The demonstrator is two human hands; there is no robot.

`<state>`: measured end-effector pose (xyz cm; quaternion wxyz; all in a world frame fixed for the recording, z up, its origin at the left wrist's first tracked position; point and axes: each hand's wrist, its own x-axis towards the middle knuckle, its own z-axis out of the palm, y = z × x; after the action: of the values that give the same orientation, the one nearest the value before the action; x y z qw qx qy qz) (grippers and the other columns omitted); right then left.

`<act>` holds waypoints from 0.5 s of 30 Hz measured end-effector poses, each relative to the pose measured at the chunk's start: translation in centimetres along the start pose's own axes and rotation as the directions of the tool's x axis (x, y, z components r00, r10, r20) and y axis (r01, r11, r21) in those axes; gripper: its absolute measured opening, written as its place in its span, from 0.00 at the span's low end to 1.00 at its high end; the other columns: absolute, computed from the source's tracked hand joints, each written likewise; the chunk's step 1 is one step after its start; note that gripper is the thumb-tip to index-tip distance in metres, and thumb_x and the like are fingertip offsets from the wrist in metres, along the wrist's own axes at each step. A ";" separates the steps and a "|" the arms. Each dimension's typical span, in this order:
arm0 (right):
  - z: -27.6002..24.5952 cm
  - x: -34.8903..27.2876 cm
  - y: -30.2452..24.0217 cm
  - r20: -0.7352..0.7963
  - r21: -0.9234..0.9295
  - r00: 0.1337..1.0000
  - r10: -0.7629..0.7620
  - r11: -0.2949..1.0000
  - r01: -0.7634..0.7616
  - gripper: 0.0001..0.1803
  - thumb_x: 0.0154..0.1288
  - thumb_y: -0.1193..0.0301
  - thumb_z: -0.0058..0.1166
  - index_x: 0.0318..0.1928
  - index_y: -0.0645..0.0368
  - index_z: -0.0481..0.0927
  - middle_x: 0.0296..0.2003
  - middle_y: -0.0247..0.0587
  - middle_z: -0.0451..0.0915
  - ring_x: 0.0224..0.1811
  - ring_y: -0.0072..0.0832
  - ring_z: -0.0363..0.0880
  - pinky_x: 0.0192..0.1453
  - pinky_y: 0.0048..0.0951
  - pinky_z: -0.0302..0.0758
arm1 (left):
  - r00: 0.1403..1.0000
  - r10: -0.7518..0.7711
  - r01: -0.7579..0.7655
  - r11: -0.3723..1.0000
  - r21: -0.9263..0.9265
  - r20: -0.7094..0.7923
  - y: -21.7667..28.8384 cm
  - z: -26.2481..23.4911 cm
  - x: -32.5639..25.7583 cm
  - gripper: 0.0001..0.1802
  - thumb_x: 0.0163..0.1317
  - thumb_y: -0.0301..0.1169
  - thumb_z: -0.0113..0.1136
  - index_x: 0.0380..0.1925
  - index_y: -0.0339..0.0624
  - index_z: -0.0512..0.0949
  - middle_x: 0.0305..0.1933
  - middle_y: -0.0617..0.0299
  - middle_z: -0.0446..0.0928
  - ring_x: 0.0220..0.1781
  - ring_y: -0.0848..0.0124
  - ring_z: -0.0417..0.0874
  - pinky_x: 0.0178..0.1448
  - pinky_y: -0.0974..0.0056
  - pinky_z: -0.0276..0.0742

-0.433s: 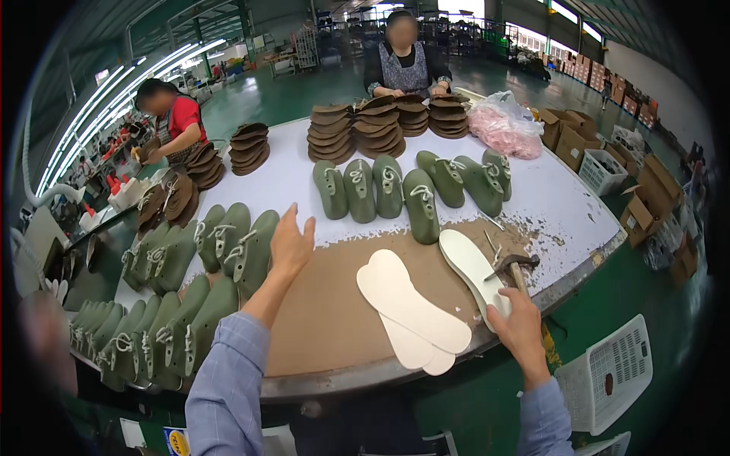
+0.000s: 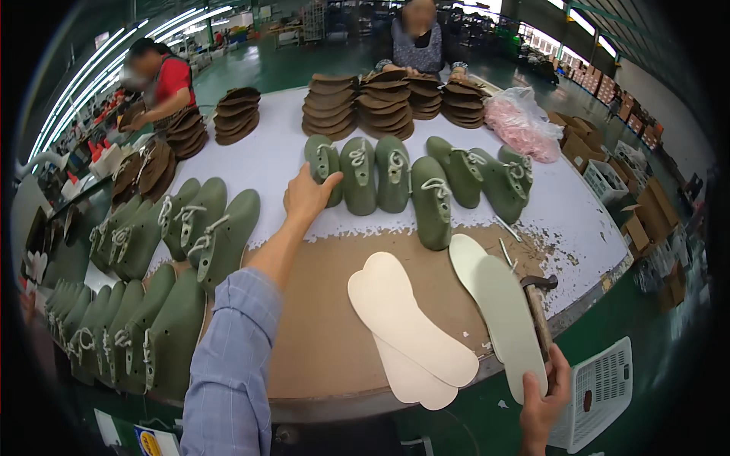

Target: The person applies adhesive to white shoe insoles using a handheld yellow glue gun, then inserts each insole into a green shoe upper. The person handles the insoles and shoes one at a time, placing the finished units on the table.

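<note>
My left hand (image 2: 307, 196) has its thumb and fingers around a green shoe last (image 2: 325, 157), the leftmost of a row standing on the table's white cover. In my right hand (image 2: 549, 395) is a pale green insole (image 2: 508, 323), pinched near its lower end. Another pale insole (image 2: 465, 264) shows partly from beneath it. Two cream insoles (image 2: 414, 327) lie crossed on the brown board before me. A hammer (image 2: 538, 283) rests just right of the held insole, its handle partly hidden.
More green lasts with white cords (image 2: 232, 232) crowd the left side. Brown stacked pieces (image 2: 329, 106) and a plastic bag of pink material (image 2: 525, 125) stand at the back. Two co-workers are beyond the table. A white crate (image 2: 604, 395) sits at lower right.
My left hand has reached forward and taken hold of the leftmost last in the row. My right hand has lifted one pale green insole and drawn it nearer, uncovering another below.
</note>
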<state>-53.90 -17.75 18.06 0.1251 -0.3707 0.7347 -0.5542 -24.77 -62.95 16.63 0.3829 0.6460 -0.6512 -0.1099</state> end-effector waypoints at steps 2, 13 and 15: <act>0.0 -0.9 -0.6 -0.010 0.150 1.000 -0.004 0.989 0.006 0.31 0.67 0.73 0.60 0.68 0.72 0.71 0.60 0.50 0.79 0.61 0.30 0.79 0.66 0.32 0.75 | 0.999 -0.037 0.037 0.999 -0.005 0.011 -0.6 -1.7 -0.1 0.25 0.65 0.49 0.63 0.50 0.39 0.85 0.44 0.43 0.87 0.49 0.42 0.87 0.56 0.44 0.80; 4.5 -11.1 -6.4 0.479 0.714 0.877 0.035 0.565 -0.413 0.35 0.68 0.74 0.51 0.73 0.72 0.60 0.58 0.57 0.78 0.60 0.46 0.81 0.62 0.48 0.83 | 1.000 -0.012 0.012 0.999 0.039 0.014 -5.7 -16.5 -15.4 0.22 0.58 0.44 0.69 0.42 0.35 0.87 0.33 0.42 0.87 0.37 0.47 0.89 0.47 0.51 0.83; 5.2 -13.6 -3.0 0.582 0.652 0.802 -0.136 0.667 -0.360 0.34 0.69 0.74 0.51 0.73 0.69 0.61 0.56 0.52 0.79 0.53 0.38 0.81 0.55 0.41 0.82 | 1.000 -0.017 0.018 0.999 -0.037 0.015 -6.9 -19.7 -20.3 0.23 0.57 0.44 0.71 0.43 0.35 0.88 0.32 0.45 0.87 0.34 0.55 0.90 0.44 0.56 0.83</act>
<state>-40.20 -12.53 15.88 0.5192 -0.3912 0.3940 -0.6498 -9.54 -38.19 18.46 0.3892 0.6435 -0.6462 -0.1302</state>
